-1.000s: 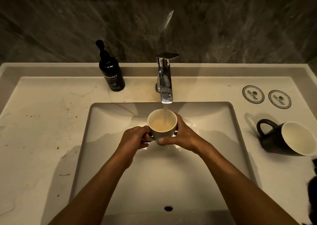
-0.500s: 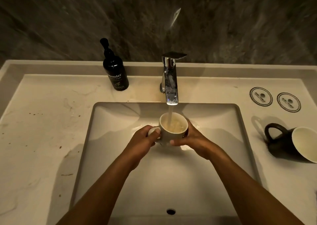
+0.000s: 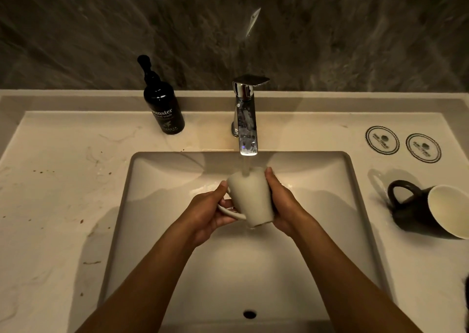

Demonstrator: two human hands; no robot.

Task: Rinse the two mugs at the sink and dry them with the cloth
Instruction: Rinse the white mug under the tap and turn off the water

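Sink (image 3: 157,231) centre, tap (image 3: 247,129) at 12 running. White mug (image 3: 250,198), upright and filling a second ago, now tipped mouth-down under the stream: emptying, rinse nearly done. Left hand (image 3: 210,213) fingers curled on handle, right hand (image 3: 280,206) wraps its side. Black mug (image 3: 416,211) unrinsed at 3.

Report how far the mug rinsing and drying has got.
Done: nothing finished. In hand: the pale mug, tipped mouth toward the person, sits under the running tap, left hand at its handle, right hand on its side. Left: the dark mug lying on the counter, then drying both; no cloth identifiable.
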